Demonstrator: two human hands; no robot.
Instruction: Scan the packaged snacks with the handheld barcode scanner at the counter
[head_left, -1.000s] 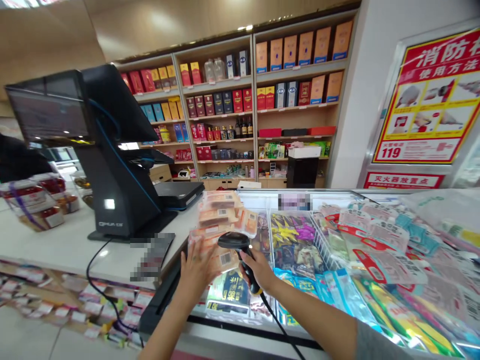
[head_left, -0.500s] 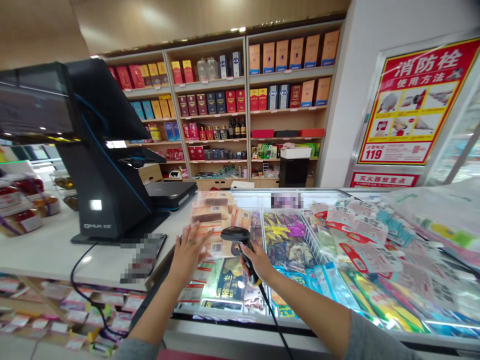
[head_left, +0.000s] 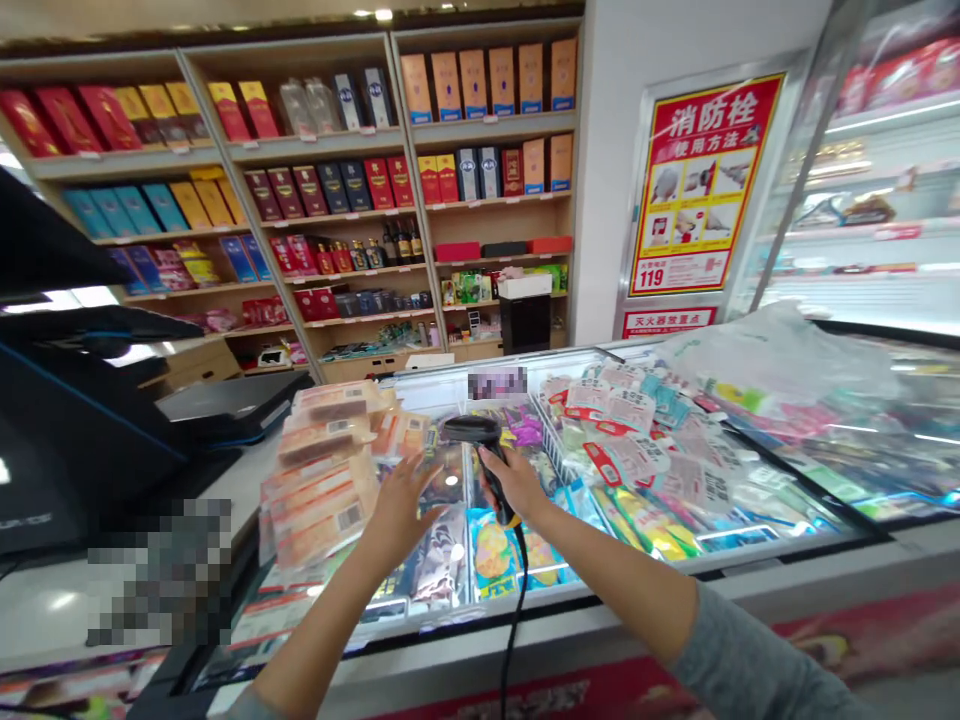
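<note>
Black barcode scanner [head_left: 474, 440] gripped in the closed right hand [head_left: 512, 482], head aimed leftward, cord dropping below the wrist. Left hand [head_left: 401, 508] spread open, fingers fanned, palm beside the stack of orange-wrapped packets [head_left: 322, 478] just to its left; touching or a shade apart, hard to tell. Scanning seemingly under way: barcode labels turned toward the scanner, no sign how many already read. Beneath both hands, glass-topped chest freezer [head_left: 787, 545] packed with frozen food bags [head_left: 645, 450]. Right of the scanning hand, clear plastic bag [head_left: 772, 365] lying on the lid.
</note>
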